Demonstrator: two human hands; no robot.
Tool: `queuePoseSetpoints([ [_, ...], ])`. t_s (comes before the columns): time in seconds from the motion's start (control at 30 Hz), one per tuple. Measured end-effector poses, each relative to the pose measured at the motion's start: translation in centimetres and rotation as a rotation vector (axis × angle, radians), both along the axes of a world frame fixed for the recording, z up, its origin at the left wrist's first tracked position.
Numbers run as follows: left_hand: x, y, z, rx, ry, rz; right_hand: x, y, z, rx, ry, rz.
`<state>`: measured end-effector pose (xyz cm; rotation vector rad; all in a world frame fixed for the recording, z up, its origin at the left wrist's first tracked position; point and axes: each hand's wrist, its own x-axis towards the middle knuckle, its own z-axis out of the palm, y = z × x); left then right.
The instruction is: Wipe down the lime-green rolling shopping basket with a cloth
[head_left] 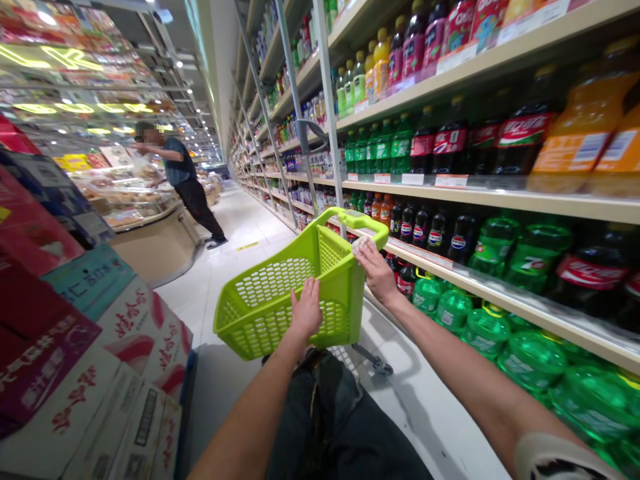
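Note:
A bright green plastic shopping cart (345,320) stands in front of my knees, its perforated basket with nothing visible in it. My left hand (307,312) rests against the near side wall at the rim, fingers stretched out and holding nothing. At the rear corner, just below the handle (377,230), my right hand (374,265) presses a small crumpled white cloth or tissue (361,245) to the green plastic. My fingers partly cover the cloth, so its exact kind cannot be made out. One grey caster wheel (383,367) shows beneath the basket.
Tall shelves (480,190) of soft drink bottles line the right side, with big green bottles (530,360) low down. Stacked drink cartons (145,320) rise close on the left. Farther off, a person (183,167) leans toward a curved display counter (155,243). The white-tiled aisle (245,220) runs ahead.

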<state>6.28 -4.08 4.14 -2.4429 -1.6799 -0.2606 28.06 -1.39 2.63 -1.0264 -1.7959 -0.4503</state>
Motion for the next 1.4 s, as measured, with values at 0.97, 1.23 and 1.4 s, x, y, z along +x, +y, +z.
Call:
queuePoseSetpoints([
  [0.97,-7.1,-1.4,-3.3,0.098,0.041,0.175,-8.4,-0.3,-5.2,-0.115,-0.153,0.146],
  [1.23,-9.4,-1.6,-4.1,0.145,0.021,0.256,-12.9,-0.8,-5.8,-0.103,-0.234,0.281],
  [1.4,-11.1,-2.0,-4.7,0.165,0.015,0.298,-15.1,-0.5,-6.4,-0.121,-0.311,0.290],
])
